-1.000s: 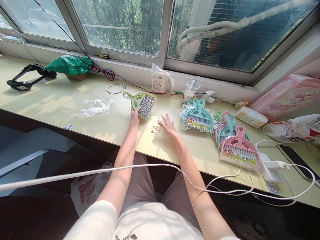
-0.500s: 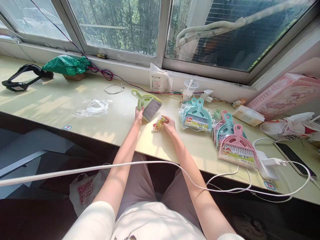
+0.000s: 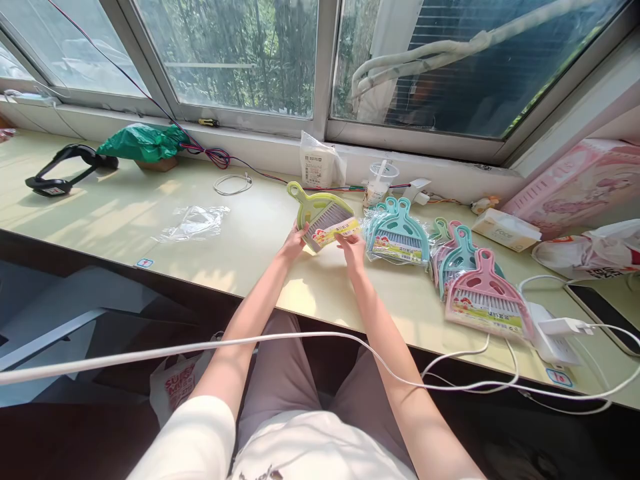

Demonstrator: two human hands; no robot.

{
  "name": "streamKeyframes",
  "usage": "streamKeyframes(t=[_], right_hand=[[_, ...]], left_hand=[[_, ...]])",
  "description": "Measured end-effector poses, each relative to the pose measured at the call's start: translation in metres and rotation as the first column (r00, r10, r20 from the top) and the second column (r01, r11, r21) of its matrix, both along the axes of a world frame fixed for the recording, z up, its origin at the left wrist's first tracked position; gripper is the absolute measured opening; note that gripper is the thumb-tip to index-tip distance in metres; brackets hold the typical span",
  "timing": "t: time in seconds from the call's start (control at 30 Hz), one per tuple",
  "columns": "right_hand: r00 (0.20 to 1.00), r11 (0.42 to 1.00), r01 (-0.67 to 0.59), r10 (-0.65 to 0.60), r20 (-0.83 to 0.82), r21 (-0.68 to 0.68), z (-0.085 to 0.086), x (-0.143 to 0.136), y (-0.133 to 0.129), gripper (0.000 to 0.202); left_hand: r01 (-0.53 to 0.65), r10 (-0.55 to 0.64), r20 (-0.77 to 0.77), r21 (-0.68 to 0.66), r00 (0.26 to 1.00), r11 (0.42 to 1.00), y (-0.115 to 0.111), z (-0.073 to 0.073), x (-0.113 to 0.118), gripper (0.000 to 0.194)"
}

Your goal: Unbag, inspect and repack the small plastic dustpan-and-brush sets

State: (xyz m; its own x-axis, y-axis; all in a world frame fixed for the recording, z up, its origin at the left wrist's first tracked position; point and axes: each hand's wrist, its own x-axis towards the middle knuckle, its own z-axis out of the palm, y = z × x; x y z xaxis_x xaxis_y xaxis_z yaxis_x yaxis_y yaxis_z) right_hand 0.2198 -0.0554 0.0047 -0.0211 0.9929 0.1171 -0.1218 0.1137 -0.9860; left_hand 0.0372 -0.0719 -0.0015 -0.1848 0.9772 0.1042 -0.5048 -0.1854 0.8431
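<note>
A green dustpan and brush set (image 3: 327, 208) is held tilted above the table, its grey bristles facing me. My left hand (image 3: 294, 243) is closed on its lower left edge. A printed paper label (image 3: 333, 231) with red and yellow pictures lies across the bristles. My right hand (image 3: 352, 247) pinches the label's right end against the set. Right of my hands lie wrapped blue dustpan and brush sets (image 3: 400, 233). Farther right is a pile of more sets, with a pink dustpan and brush set (image 3: 487, 293) in front.
A clear plastic wrapper (image 3: 194, 223) lies on the table to the left. Behind stand a white paper bag (image 3: 320, 163) and a plastic cup (image 3: 379, 185). A white cable (image 3: 320, 337) crosses over my forearms. A power strip (image 3: 553, 337) and a phone (image 3: 605, 313) are at right.
The label has moved up from near the table onto the bristles, carried by my right hand. The dustpan set has shifted right in my left hand, and the view has turned slightly left.
</note>
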Motion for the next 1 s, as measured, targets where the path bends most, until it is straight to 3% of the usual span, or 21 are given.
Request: streamKeyframes(t=[0.17, 0.37, 0.57, 0.73, 0.87, 1.0], right_hand=[[0.992, 0.999, 0.051, -0.050, 0.112, -0.002, -0.001, -0.002, -0.003, 0.049], [0.948, 0.968, 0.252, -0.249, 0.198, 0.010, 0.002, -0.008, -0.010, 0.042], [0.886, 0.940, 0.337, -0.336, 0.321, 0.053, 0.007, -0.007, -0.016, 0.042], [0.915, 0.953, 0.284, -0.303, 0.266, 0.108, 0.011, -0.008, -0.018, 0.046], [0.973, 0.977, 0.167, -0.186, 0.140, 0.134, 0.011, -0.011, -0.018, 0.049], [0.980, 0.980, 0.170, -0.179, 0.082, 0.108, 0.007, -0.011, -0.015, 0.046]], left_hand=[[0.094, -0.088, -0.079, 0.068, 0.993, 0.993, -0.007, 0.007, 0.006, 0.072], [0.125, -0.104, -0.188, 0.107, 0.977, 0.986, -0.011, 0.015, 0.008, 0.084], [0.112, -0.084, -0.247, 0.101, 0.965, 0.989, -0.013, 0.018, 0.010, 0.090], [0.083, -0.061, -0.179, 0.117, 0.982, 0.990, -0.011, 0.018, 0.005, 0.077], [0.058, -0.046, -0.114, 0.098, 0.992, 0.994, -0.008, 0.015, 0.003, 0.079], [0.101, -0.091, -0.103, 0.095, 0.990, 0.990, -0.007, 0.014, 0.006, 0.080]])
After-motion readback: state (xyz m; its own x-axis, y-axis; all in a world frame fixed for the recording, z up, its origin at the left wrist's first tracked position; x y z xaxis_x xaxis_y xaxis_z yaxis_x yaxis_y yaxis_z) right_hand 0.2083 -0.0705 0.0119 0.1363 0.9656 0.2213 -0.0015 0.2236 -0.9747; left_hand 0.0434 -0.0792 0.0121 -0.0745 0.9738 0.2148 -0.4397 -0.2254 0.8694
